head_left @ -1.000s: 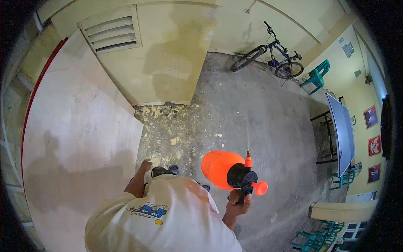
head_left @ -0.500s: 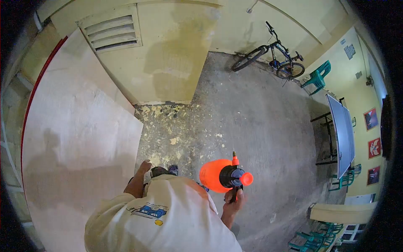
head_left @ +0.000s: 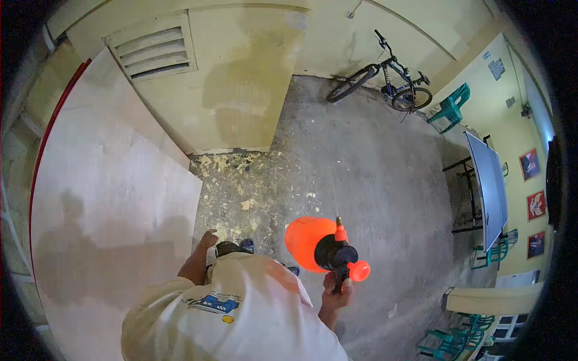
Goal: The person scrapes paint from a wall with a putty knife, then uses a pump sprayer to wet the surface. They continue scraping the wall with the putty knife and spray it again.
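Sprayer (head_left: pixel 319 243) in orange plastic hangs over the concrete floor (head_left: pixel 373 174), just in front of the person's white shirt (head_left: pixel 241 313). Its round tank lies toward the plywood sheet (head_left: pixel 108 198) side, the black pump head sits next to it, and the small brass-tipped nozzle points up the frame toward the far wall, where a bicycle (head_left: pixel 385 84) leans. An orange knob sticks out from the head toward the lower right. What the tank holds cannot be seen through its wall.

The right hand (head_left: pixel 337 292) is curled tight around the black handle below the pump head, fingers wrapped. The left hand (head_left: pixel 208 240) reaches down beside the lower corner of the plywood sheet, near the dark shoes (head_left: pixel 235 245); whether it is spread or touching the board cannot be told.
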Tool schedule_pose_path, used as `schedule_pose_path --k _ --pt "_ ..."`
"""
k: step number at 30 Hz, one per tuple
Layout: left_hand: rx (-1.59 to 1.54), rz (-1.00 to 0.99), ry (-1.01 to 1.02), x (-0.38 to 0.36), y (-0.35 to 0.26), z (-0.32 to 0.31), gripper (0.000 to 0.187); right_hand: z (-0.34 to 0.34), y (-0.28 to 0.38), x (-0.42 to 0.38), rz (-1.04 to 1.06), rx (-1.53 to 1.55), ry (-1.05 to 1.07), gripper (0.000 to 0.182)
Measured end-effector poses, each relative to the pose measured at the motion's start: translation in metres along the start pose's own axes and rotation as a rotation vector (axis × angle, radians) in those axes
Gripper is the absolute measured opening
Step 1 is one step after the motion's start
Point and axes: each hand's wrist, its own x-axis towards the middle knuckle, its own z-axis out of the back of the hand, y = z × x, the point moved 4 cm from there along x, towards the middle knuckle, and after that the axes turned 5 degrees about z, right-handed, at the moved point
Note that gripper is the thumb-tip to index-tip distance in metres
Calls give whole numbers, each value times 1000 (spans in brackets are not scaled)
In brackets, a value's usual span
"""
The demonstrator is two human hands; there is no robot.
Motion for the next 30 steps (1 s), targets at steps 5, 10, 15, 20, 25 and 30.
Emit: schedule_pose_path --k 5,10,15,20,25,30 --pt "326 -317 -178 -43 -31 -20 41 -17 2 9 -26 92 153 28" --pt "197 -173 -226 -53 -19 -17 48 -17 -5 5 -34 16 -61 32" --pt "535 -135 -221 -50 -20 -18 47 9 -18 -10 -44 80 -125 38" --pt "487 -284 -346 -53 -52 -33 34 10 -5 -7 -39 -24 10 30" --pt "545 -453 -262 -26 -52 -42 17 34 -16 -1 -51 -24 -76 38" --pt "607 -586 -318 -12 -12 -30 7 37 -16 14 14 58 -89 39"
